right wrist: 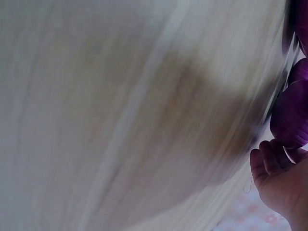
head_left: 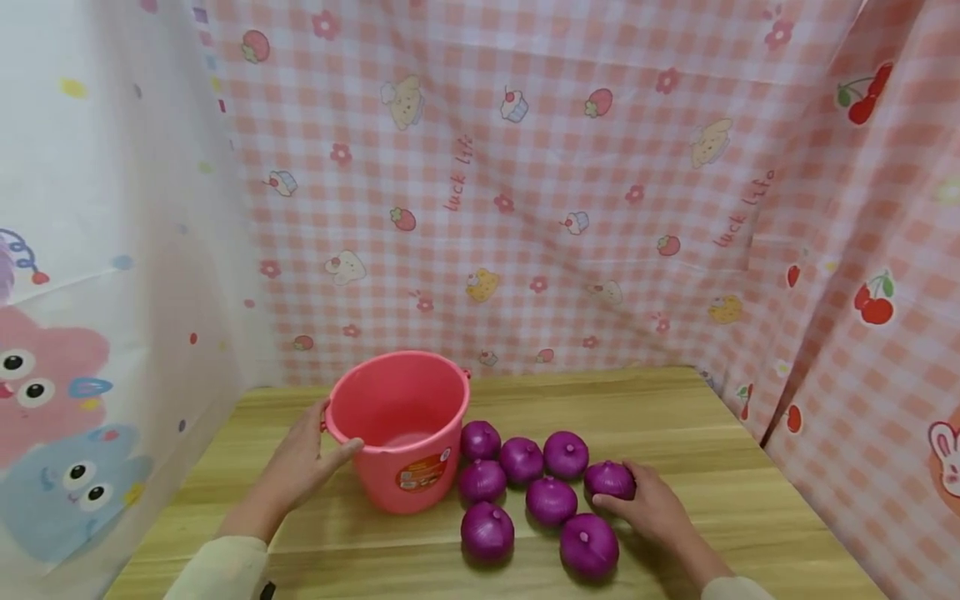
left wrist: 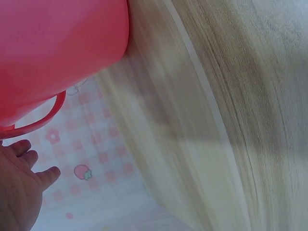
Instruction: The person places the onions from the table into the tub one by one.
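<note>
A pink bucket point(head_left: 412, 475) stands upright on the table, with an orange label on its front. My left hand point(head_left: 303, 462) rests against the bucket's left side, its thumb along the rim and its other fingers spread by the handle joint. In the left wrist view, the loosely extended fingers point(left wrist: 48, 177) lie below the bucket's pink handle point(left wrist: 43, 120). At the right end of a group of purple onions, my right hand point(head_left: 656, 508) holds one onion point(head_left: 610, 481) between thumb and fingers. That onion point(right wrist: 291, 115) appears at the right edge of the right wrist view.
Several more onions, among them a front one point(head_left: 589, 546) and one nearer the bucket point(head_left: 487, 532), lie close together right of the bucket. The wood-grain table point(head_left: 675, 408) is bordered by a checked cloth point(head_left: 540, 250) behind and hanging cloths at both sides.
</note>
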`<state>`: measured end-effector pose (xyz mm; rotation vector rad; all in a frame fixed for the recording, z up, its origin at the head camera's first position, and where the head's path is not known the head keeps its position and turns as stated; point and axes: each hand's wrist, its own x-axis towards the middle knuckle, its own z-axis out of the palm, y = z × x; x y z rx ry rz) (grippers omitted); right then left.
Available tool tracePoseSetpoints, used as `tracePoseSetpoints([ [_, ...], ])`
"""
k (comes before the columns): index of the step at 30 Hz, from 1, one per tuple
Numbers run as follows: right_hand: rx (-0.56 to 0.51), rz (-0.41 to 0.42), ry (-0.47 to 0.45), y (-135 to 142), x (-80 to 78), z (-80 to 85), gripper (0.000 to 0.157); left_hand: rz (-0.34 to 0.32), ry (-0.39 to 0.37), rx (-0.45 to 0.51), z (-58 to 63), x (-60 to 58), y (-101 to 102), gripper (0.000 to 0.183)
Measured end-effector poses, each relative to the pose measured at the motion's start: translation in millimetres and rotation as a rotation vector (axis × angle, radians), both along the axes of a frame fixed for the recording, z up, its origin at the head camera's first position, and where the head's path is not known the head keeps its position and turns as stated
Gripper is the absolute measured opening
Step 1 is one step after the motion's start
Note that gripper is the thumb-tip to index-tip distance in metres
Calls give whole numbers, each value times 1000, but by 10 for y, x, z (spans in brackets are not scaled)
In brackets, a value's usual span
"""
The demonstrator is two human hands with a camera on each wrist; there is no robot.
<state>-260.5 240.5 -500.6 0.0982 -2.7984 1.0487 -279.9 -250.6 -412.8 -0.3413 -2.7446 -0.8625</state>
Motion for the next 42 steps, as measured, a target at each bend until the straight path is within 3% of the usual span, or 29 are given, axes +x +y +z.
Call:
tracePoseSetpoints([
  [12,-25,-53,55,181,92,27,71,-30,-4,91,-51,-61,184,91],
  [20,-14,-90,88,234,107,106,85,-16,-34,110,-99,-74,254,92],
  [32,-45,-61,116,-128,-118,341,89,10,-26,94,-41,11,85,90],
  [42,-84,-1,93,-474,-201,547,92,31,21,26,40,18,23,92],
])
